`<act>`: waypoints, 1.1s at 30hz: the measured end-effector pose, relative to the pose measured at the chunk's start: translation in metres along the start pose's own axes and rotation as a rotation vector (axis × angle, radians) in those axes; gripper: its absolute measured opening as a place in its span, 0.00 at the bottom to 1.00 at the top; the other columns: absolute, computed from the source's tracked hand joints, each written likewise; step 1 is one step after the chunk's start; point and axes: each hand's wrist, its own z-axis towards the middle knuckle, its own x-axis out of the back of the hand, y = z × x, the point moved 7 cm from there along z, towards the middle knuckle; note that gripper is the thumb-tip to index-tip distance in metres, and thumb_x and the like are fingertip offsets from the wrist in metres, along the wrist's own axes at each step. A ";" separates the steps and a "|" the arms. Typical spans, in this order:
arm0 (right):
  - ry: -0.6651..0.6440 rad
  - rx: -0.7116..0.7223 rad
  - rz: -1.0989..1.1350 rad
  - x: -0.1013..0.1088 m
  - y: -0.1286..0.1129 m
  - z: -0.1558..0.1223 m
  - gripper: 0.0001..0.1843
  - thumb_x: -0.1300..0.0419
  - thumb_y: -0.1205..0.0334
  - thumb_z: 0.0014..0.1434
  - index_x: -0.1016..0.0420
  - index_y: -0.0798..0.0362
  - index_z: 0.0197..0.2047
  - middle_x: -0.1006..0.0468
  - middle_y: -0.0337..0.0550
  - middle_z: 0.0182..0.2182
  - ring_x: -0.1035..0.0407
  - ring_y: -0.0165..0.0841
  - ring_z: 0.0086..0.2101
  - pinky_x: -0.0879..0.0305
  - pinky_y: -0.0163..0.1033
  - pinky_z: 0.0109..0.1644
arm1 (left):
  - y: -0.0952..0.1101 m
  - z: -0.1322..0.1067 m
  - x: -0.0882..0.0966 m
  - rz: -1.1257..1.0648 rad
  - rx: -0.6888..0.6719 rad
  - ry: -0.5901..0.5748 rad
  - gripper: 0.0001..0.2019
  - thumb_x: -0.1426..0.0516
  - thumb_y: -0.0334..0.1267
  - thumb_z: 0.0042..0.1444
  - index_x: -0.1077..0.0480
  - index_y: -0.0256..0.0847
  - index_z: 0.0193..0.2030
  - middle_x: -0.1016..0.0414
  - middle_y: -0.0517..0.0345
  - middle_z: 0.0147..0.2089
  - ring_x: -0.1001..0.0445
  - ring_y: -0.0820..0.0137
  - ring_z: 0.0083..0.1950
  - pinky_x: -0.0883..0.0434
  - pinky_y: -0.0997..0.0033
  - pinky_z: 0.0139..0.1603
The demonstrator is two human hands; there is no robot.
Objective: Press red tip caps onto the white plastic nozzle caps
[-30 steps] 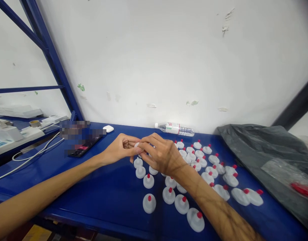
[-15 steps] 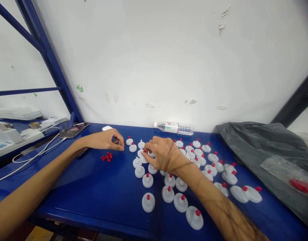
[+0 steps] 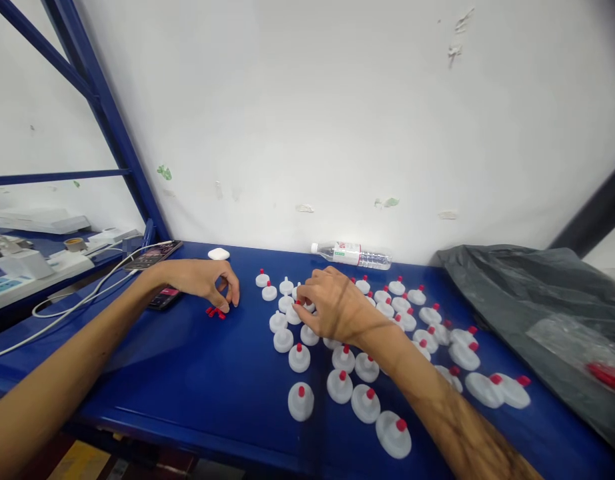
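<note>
My left hand (image 3: pixel 203 281) rests on the blue table (image 3: pixel 197 373) with its fingers curled down onto a small pile of red caps (image 3: pixel 215 312), fingertips pinching at them. My right hand (image 3: pixel 332 303) hovers over the cluster of white nozzle lids (image 3: pixel 367 347), its fingers pinched on one white lid with a red tip (image 3: pixel 293 313). Most lids carry a red cap; several near my right hand are bare white. Several capped lids (image 3: pixel 300 401) stand near the table's front edge.
A plastic water bottle (image 3: pixel 350 255) lies against the white wall. A grey plastic bag (image 3: pixel 527 293) with red parts covers the right side. A phone (image 3: pixel 155 255), a second phone (image 3: pixel 163 298), a white earbud case (image 3: pixel 218 254) and cables lie at the left, by a blue rack frame (image 3: pixel 107 120).
My hands have parted. The left hand moved left and down onto the red caps; the right hand lowered the capped lid among the others.
</note>
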 end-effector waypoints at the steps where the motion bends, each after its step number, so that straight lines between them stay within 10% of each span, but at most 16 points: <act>1: -0.001 -0.001 -0.001 0.001 0.000 0.000 0.10 0.37 0.63 0.67 0.23 0.52 0.32 0.20 0.40 0.28 0.31 0.37 0.34 0.36 0.46 0.45 | 0.001 0.001 -0.001 0.000 -0.006 -0.009 0.13 0.33 0.48 0.65 0.21 0.40 0.46 0.17 0.57 0.43 0.19 0.64 0.43 0.20 0.59 0.47; 10: 0.004 -0.028 -0.011 0.004 0.002 -0.002 0.12 0.36 0.58 0.69 0.20 0.53 0.34 0.18 0.42 0.28 0.29 0.38 0.34 0.36 0.48 0.46 | 0.014 0.010 -0.001 -0.057 -0.078 0.041 0.13 0.35 0.48 0.67 0.22 0.39 0.43 0.18 0.57 0.41 0.20 0.65 0.41 0.21 0.58 0.47; 22: 0.035 -0.030 -0.040 0.008 0.001 0.002 0.13 0.41 0.60 0.74 0.20 0.53 0.37 0.19 0.42 0.30 0.28 0.37 0.35 0.37 0.46 0.49 | 0.102 0.013 0.002 -0.231 -0.223 0.379 0.14 0.34 0.52 0.64 0.16 0.48 0.49 0.21 0.58 0.38 0.39 0.71 0.30 0.40 0.70 0.29; 33: 0.059 0.018 -0.032 0.005 -0.004 0.003 0.12 0.40 0.60 0.73 0.20 0.53 0.38 0.19 0.41 0.29 0.29 0.37 0.35 0.37 0.46 0.50 | 0.107 0.023 -0.008 -0.190 -0.250 0.441 0.08 0.35 0.45 0.65 0.17 0.45 0.42 0.17 0.60 0.36 0.32 0.71 0.30 0.35 0.72 0.32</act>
